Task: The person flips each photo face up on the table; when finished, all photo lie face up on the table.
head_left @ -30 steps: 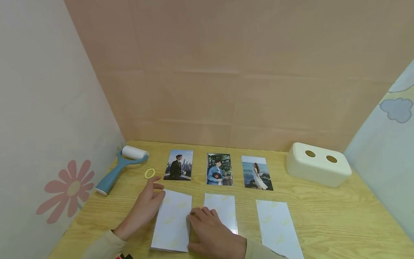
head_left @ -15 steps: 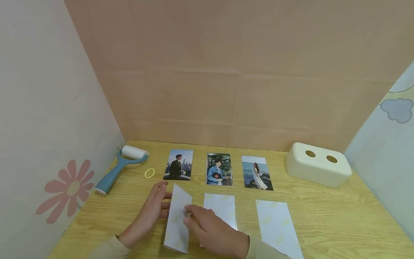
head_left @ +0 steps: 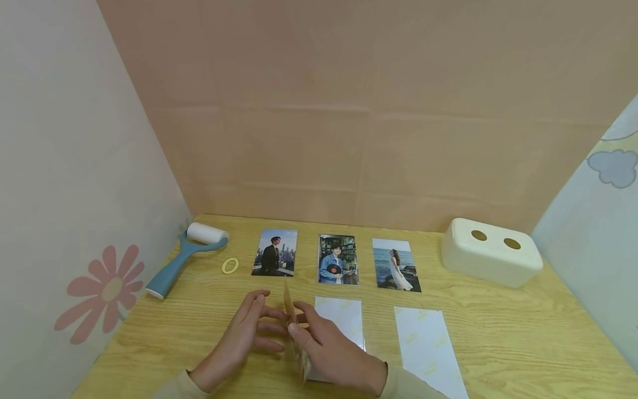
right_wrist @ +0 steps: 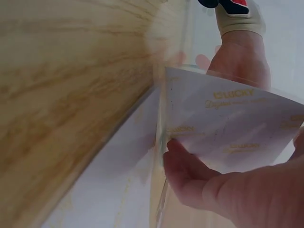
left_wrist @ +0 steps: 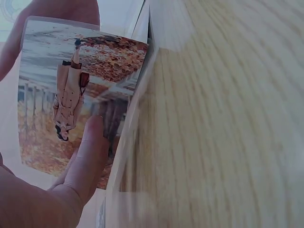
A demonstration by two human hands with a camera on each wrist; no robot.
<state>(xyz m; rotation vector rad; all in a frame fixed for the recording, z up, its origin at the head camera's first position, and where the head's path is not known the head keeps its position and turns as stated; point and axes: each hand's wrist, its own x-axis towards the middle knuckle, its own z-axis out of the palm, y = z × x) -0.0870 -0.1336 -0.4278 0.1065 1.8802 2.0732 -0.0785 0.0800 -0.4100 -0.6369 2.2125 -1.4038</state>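
Note:
A photo print (head_left: 288, 302) stands on edge between the two hands in the head view. Its picture of a person in a beige coat among autumn leaves, upside down, shows in the left wrist view; its white back (right_wrist: 228, 118), with yellow LUCKY print, shows in the right wrist view. The right hand (head_left: 334, 349) pinches it on the back side. Loosely spread fingers of the left hand (head_left: 239, 335) reach to the picture side, one fingertip against it. Two white backs of prints lie nearby, a middle one (head_left: 346, 313) partly behind the right hand and a right one (head_left: 426, 343).
Three face-up photos, one of a suited person (head_left: 274, 253), one with a record (head_left: 338, 260) and one by the sea (head_left: 396, 265), lie in a back row. A blue-handled roller (head_left: 174, 271) and yellow ring (head_left: 230, 266) are left; a cream box (head_left: 490, 260) with two holes stands right.
The left print, flat and white side up at first, has been raised and turned on edge, its picture side toward the left hand. Both hands have shifted with it, the left toward the right.

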